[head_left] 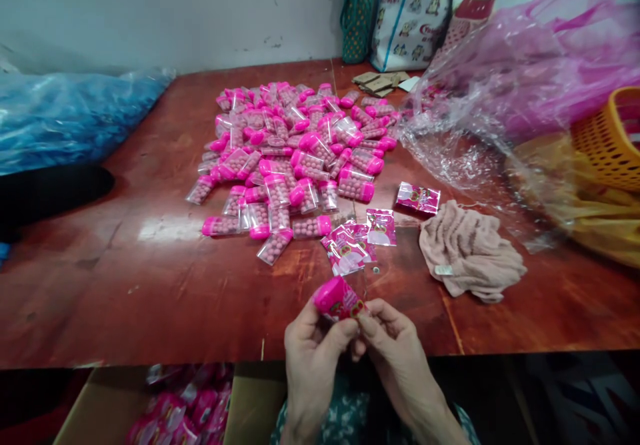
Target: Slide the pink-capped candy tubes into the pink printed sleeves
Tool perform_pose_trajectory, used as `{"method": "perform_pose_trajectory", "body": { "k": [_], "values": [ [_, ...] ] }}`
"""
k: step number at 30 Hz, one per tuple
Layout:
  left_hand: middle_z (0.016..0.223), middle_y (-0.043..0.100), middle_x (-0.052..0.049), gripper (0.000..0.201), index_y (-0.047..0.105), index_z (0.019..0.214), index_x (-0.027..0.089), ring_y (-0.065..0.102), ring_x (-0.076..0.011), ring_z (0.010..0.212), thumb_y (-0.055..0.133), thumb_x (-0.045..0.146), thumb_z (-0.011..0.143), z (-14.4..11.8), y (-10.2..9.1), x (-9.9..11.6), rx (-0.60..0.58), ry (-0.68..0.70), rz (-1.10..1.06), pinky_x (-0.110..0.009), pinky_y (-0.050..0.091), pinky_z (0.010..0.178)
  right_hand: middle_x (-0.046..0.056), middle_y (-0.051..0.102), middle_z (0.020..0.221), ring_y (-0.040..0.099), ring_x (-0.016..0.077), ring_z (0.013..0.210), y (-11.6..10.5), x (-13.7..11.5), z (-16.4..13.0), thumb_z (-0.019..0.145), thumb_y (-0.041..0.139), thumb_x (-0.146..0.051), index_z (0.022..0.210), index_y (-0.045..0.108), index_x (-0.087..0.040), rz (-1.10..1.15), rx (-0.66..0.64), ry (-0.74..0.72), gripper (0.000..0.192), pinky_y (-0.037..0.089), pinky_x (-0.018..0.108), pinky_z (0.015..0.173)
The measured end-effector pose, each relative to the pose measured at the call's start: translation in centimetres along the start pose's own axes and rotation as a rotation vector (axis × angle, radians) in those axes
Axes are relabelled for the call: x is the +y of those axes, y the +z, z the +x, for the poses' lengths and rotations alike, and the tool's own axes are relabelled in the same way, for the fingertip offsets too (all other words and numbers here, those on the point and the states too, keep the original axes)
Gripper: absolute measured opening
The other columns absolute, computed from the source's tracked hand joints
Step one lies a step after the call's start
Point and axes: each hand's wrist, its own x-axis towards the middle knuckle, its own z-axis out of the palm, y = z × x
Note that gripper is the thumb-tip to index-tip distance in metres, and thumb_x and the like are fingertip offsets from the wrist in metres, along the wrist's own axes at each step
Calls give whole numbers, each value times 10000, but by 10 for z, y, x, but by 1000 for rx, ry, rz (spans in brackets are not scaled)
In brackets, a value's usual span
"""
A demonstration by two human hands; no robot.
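My left hand (310,348) and my right hand (395,345) meet at the table's near edge. Together they pinch one pink-capped candy container (336,296) with a printed pink label wrapped on it. Beyond the hands, a large heap of clear containers with pink caps (295,152), filled with small pink balls, lies on the red-brown table (125,278). A few loose pink printed labels (350,242) lie between the heap and my hands, and another label (418,197) lies further right.
A crumpled beige cloth (467,252) lies right of the labels. Clear plastic bags with pink contents (525,78) and an orange basket (610,138) fill the right side. A blue bag (65,115) sits left. A cardboard box with finished pink packs (185,408) stands below the table edge.
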Motion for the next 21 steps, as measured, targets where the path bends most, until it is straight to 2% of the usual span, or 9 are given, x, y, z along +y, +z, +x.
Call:
{"method": "perform_pose_trajectory", "body": {
  "k": [5, 7, 9, 11, 13, 15, 18, 21],
  "values": [
    [495, 516, 62, 143, 626, 697, 149, 383, -26, 422, 654, 285, 730, 12, -20, -3, 141, 74, 38, -119, 319, 401, -2, 623, 714, 557, 72, 570, -5, -8, -2, 758, 669, -239, 870, 625, -170, -253, -52, -60, 139, 456, 186, 559],
    [460, 466, 75, 146, 621, 666, 147, 349, -21, 414, 664, 275, 722, 15, -21, -2, 188, 93, 44, -118, 286, 393, 18, 631, 801, 567, 89, 651, -5, -14, 0, 783, 639, -262, 911, 615, -175, -331, -45, -88, 156, 465, 198, 605],
    [454, 455, 75, 137, 625, 663, 145, 350, -25, 409, 674, 265, 711, 14, -19, 1, 184, 84, 32, -127, 284, 390, 19, 622, 843, 563, 100, 711, -1, -18, 2, 772, 649, -273, 961, 599, -185, -405, -61, -88, 215, 464, 199, 630],
    [482, 501, 59, 129, 640, 696, 146, 398, -45, 410, 677, 270, 700, 12, -14, 3, 129, 41, 7, -151, 320, 392, 4, 607, 792, 552, 95, 677, 6, -20, 3, 742, 677, -261, 952, 597, -177, -478, -128, -42, 240, 453, 189, 597],
    [508, 532, 42, 143, 648, 739, 147, 439, -72, 411, 673, 282, 698, 9, -11, 5, 71, -15, -28, -177, 344, 384, -24, 575, 681, 525, 72, 574, 11, -18, 5, 732, 680, -241, 874, 601, -157, -516, -176, 16, 183, 431, 172, 529],
    [471, 486, 54, 143, 633, 706, 143, 399, -59, 384, 671, 281, 699, 8, -10, 5, 58, -42, -58, -166, 305, 358, -40, 550, 617, 496, 51, 487, 12, -16, 5, 734, 670, -229, 791, 588, -141, -513, -201, 81, 133, 410, 160, 471],
    [404, 344, 89, 212, 565, 580, 131, 265, -20, 363, 674, 266, 702, 12, -13, 4, 103, -34, -98, -135, 214, 346, -29, 573, 612, 495, 43, 426, 8, -13, 4, 751, 641, -232, 780, 584, -133, -471, -255, 191, 118, 396, 154, 422],
    [418, 352, 87, 268, 510, 533, 128, 243, -13, 378, 673, 259, 700, 20, -16, 6, 191, 11, -161, -128, 205, 356, -12, 595, 598, 505, 52, 409, 7, -12, 2, 778, 606, -273, 797, 574, -129, -409, -260, 237, 148, 402, 164, 412]
  ]
}}
